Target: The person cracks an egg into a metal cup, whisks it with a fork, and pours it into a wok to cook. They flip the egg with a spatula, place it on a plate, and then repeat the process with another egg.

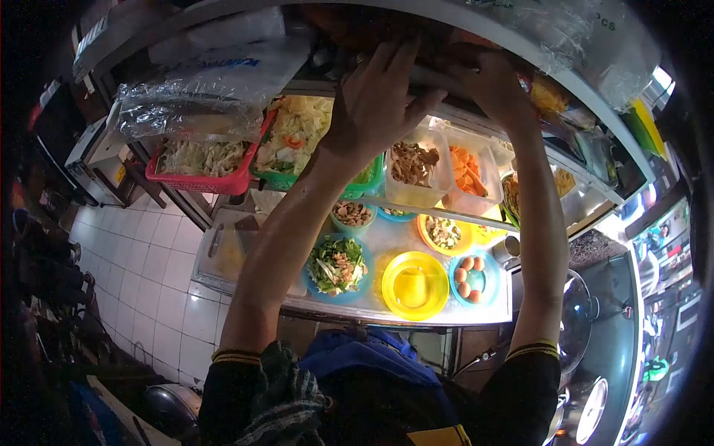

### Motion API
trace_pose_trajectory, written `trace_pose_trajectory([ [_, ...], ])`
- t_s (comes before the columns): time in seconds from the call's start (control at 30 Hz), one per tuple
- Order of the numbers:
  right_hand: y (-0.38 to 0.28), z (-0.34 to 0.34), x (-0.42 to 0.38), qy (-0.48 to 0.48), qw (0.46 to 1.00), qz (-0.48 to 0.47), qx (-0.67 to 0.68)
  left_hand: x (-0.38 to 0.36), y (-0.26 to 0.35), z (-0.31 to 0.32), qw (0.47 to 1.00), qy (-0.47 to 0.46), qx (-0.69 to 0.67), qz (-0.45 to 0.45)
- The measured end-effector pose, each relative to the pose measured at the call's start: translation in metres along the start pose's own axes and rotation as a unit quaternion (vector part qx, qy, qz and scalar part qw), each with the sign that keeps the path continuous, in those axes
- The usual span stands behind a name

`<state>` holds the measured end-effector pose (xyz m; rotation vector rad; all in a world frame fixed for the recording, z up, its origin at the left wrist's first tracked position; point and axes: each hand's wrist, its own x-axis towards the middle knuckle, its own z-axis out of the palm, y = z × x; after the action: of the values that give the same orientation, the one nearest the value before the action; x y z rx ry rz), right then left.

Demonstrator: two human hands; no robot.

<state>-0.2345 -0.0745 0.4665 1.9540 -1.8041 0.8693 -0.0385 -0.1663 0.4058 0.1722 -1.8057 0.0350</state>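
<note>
Both my arms reach up to a dark upper shelf above the food counter. My left hand [381,100] is open, its fingers stretched toward the shelf and its thumb apart. Beside it, my right hand [491,85] has bent fingers that reach into the shadow at the shelf; they look closed, but what they hold, if anything, is hidden. Dark reddish shapes behind the fingers are too dim to name. Just below my hands stand a clear tub of dark brown pieces [414,165] and a clear tub of orange carrot pieces [466,172].
Shredded cabbage fills a pink basket [236,181]. Lower down are a blue plate of chopped greens [338,267], a yellow plate [415,286] and a blue plate of eggs [474,279]. Plastic bags [208,82] hang over the shelf edge. A wok [576,320] stands at right.
</note>
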Motion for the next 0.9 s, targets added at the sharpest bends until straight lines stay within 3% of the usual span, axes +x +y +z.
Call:
trace_pose_trajectory([
  [0.03,0.004,-0.002,-0.001,-0.002,1.000,-0.001,0.004,0.000,-0.001,0.002,1.000,-0.002,0.003,-0.003],
  [0.1,0.003,0.002,0.009,-0.031,0.987,-0.095,-0.124,0.001,-0.004,0.005,0.999,-0.012,-0.009,0.040],
  [0.13,-0.016,-0.003,0.010,-0.034,0.999,0.002,0.004,0.002,-0.007,0.007,0.998,0.011,0.000,0.068],
  [0.17,-0.010,-0.001,0.011,-0.039,0.999,-0.013,0.016,0.001,-0.008,0.009,0.998,0.011,0.020,0.061],
  [0.2,0.007,-0.005,0.012,-0.056,0.974,-0.139,-0.168,0.000,-0.006,0.009,0.998,0.032,0.011,0.054],
  [0.23,0.014,-0.003,0.017,-0.061,0.901,-0.257,-0.345,-0.001,-0.004,0.008,0.997,0.054,0.002,0.048],
  [0.27,0.001,-0.003,0.016,-0.050,0.967,-0.105,-0.227,-0.001,-0.004,0.007,0.997,0.056,0.022,0.042],
  [0.3,-0.015,-0.006,0.012,-0.042,0.993,0.052,-0.100,-0.001,-0.004,0.006,0.998,0.041,-0.016,0.035],
  [0.37,-0.008,-0.009,0.011,-0.062,0.993,0.102,-0.024,-0.003,0.000,0.003,1.000,0.016,-0.020,0.003],
  [0.47,0.002,-0.011,0.013,-0.088,0.994,0.049,-0.035,-0.002,0.002,0.006,0.995,0.094,0.000,0.027],
  [0.57,0.010,-0.013,0.012,-0.090,0.989,0.102,0.065,-0.007,0.000,0.013,0.996,0.086,-0.023,0.003],
  [0.63,0.027,-0.007,0.012,-0.064,0.994,0.048,-0.072,-0.009,0.002,0.012,0.997,0.078,-0.024,-0.005],
  [0.77,0.015,-0.015,0.014,-0.114,0.985,0.098,-0.084,-0.010,0.002,0.017,0.993,0.114,-0.019,0.001],
  [0.83,-0.002,-0.013,0.010,-0.001,1.000,0.007,0.005,-0.010,-0.001,0.018,0.994,0.107,-0.014,0.007],
  [0.9,0.030,-0.007,0.010,-0.001,0.999,0.006,-0.037,-0.010,0.001,0.018,0.995,0.089,-0.039,-0.014],
])
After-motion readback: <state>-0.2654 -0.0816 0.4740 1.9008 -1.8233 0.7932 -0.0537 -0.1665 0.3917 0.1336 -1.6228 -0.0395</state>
